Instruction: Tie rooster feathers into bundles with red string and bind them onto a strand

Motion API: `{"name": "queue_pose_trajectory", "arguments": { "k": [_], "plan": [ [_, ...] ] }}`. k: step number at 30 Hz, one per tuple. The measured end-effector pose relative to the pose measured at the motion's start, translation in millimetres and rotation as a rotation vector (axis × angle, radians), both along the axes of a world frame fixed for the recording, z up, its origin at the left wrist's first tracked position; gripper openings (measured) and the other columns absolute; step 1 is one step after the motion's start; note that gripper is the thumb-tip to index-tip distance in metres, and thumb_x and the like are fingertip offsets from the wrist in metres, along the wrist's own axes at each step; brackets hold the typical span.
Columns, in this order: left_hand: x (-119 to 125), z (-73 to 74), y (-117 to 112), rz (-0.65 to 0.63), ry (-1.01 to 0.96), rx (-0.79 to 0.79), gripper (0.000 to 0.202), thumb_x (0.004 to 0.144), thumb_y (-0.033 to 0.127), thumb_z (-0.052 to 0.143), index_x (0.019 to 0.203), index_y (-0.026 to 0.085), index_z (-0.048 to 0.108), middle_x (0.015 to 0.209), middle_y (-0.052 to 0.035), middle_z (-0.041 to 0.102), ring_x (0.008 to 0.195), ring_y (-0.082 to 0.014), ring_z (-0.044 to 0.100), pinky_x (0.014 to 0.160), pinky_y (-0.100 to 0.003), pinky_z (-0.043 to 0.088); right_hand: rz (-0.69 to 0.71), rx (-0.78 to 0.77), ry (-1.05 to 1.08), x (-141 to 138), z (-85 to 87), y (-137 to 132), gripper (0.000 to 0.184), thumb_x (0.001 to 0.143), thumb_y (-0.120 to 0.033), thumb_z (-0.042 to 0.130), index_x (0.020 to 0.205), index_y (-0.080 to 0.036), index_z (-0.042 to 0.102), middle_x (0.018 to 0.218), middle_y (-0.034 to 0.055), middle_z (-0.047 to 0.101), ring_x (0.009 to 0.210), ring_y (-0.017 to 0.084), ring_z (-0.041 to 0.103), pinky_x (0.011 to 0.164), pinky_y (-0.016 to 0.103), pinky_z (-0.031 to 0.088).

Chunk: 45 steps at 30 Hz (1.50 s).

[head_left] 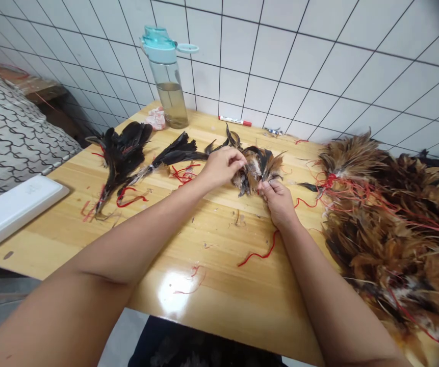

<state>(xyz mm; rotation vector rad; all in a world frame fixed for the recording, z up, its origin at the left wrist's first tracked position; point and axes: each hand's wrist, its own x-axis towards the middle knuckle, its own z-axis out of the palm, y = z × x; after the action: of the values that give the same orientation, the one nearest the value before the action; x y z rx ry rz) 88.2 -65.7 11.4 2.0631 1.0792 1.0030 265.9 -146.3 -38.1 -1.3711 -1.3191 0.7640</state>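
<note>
A small bunch of brown and black feathers (256, 165) lies on the wooden table between my two hands. My left hand (223, 165) is closed in a pinch at the bunch's upper left; what its fingertips hold is too small to make out. At the lower right edge of the bunch, the thumb and fingers of my right hand (278, 200) are pressed together, and a bit of red string shows at their tips. A length of red string (263, 255) trails on the table by my right wrist. Loose dark curled feathers (232, 135) lie just beyond my left hand.
Long black feather bundles (125, 153) (177, 152) lie to the left. Big brown feather bundles (380, 234) with tangled red string (351, 191) cover the right side. A water bottle (169, 92), a red-capped marker (234, 121) and crumpled tissue (156, 118) stand near the tiled wall. A white device (16, 211) sits left.
</note>
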Motion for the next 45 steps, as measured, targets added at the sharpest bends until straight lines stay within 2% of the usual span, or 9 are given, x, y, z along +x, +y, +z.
{"name": "queue_pose_trajectory", "arguments": {
  "k": [2,8,12,16,22,30,32,39,45],
  "plan": [
    [-3,0.4,3,0.007,-0.058,-0.072,0.013,0.082,0.023,0.061,0.083,0.015,0.071,0.085,-0.0034,0.068,0.079,-0.0142,0.058,0.079,-0.029,0.045,-0.028,-0.023,0.047,0,-0.5,0,0.039,0.08,-0.058,0.058,0.071,-0.02,0.059,0.057,-0.0026,0.047,0.056,0.012,0.042,0.056,0.026,0.037],
    [2,-3.1,-3,-0.28,-0.265,-0.374,0.03,0.079,0.044,0.068,0.078,0.014,0.069,0.072,-0.0015,0.064,0.068,-0.0125,0.055,0.065,-0.023,0.04,-0.001,0.01,-0.038,0,-4.1,-1,0.031,0.08,-0.049,0.06,0.07,-0.02,0.063,0.067,0.0006,0.058,0.067,0.016,0.051,0.068,0.03,0.044],
    [8,-6.5,-10,-0.323,-0.451,-0.547,0.046,0.073,0.057,0.073,0.065,0.014,0.06,0.059,0.0019,0.052,0.055,-0.0084,0.045,0.055,-0.022,0.033,0.068,0.084,-0.114,-1,-3.6,-1,0.026,0.083,-0.043,0.057,0.07,-0.022,0.063,0.074,0.0022,0.063,0.075,0.018,0.056,0.076,0.033,0.047],
    [11,-8.9,-11,-0.366,-0.606,-0.684,0.045,0.068,0.056,0.078,0.068,0.014,0.062,0.061,0.0006,0.055,0.056,-0.0091,0.048,0.055,-0.022,0.035,0.152,0.103,-0.207,-3,0.8,-3,0.025,0.085,-0.041,0.056,0.068,-0.023,0.063,0.075,0.0037,0.064,0.077,0.019,0.058,0.078,0.033,0.047],
    [11,-9.8,-6,-0.259,-0.718,-0.632,0.038,0.065,0.046,0.083,0.061,0.015,0.062,0.056,0.0028,0.05,0.052,-0.0065,0.04,0.052,-0.022,0.029,0.128,0.079,-0.2,-3,1.5,-3,0.024,0.085,-0.04,0.054,0.072,-0.022,0.064,0.076,0.0036,0.066,0.076,0.019,0.058,0.079,0.033,0.048],
    [7,-5.0,4,-0.04,-0.841,-0.655,0.024,0.074,0.034,0.077,0.07,0.013,0.067,0.069,-0.0015,0.062,0.055,-0.0058,0.043,0.05,-0.019,0.03,0.103,0.066,-0.199,-4,3.7,-4,0.022,0.083,-0.038,0.054,0.072,-0.022,0.064,0.075,0.0025,0.066,0.074,0.018,0.057,0.079,0.033,0.048],
    [7,-4.5,3,-0.06,-0.803,-0.718,0.026,0.073,0.034,0.079,0.068,0.013,0.065,0.066,-0.0011,0.06,0.053,-0.0053,0.043,0.047,-0.019,0.029,0.108,0.082,-0.212,-3,3.6,-4,0.023,0.083,-0.039,0.054,0.071,-0.023,0.064,0.075,0.0024,0.066,0.074,0.018,0.057,0.078,0.033,0.048],
    [8,-0.7,-7,-0.343,-0.767,-0.863,0.039,0.061,0.038,0.089,0.067,0.012,0.06,0.059,0.0017,0.056,0.052,-0.0051,0.048,0.049,-0.019,0.033,0.17,0.114,-0.262,-4,1.8,-3,0.021,0.084,-0.034,0.055,0.069,-0.023,0.064,0.076,0.0035,0.067,0.076,0.019,0.06,0.08,0.034,0.048],
    [5,2.1,-6,-0.315,-0.84,-0.856,0.044,0.055,0.036,0.092,0.065,0.013,0.056,0.06,0.0037,0.055,0.053,-0.0044,0.048,0.05,-0.018,0.033,0.199,0.144,-0.327,-7,0.0,-4,0.02,0.082,-0.028,0.054,0.065,-0.023,0.064,0.075,0.0044,0.067,0.076,0.02,0.061,0.075,0.033,0.048]
  ]
}}
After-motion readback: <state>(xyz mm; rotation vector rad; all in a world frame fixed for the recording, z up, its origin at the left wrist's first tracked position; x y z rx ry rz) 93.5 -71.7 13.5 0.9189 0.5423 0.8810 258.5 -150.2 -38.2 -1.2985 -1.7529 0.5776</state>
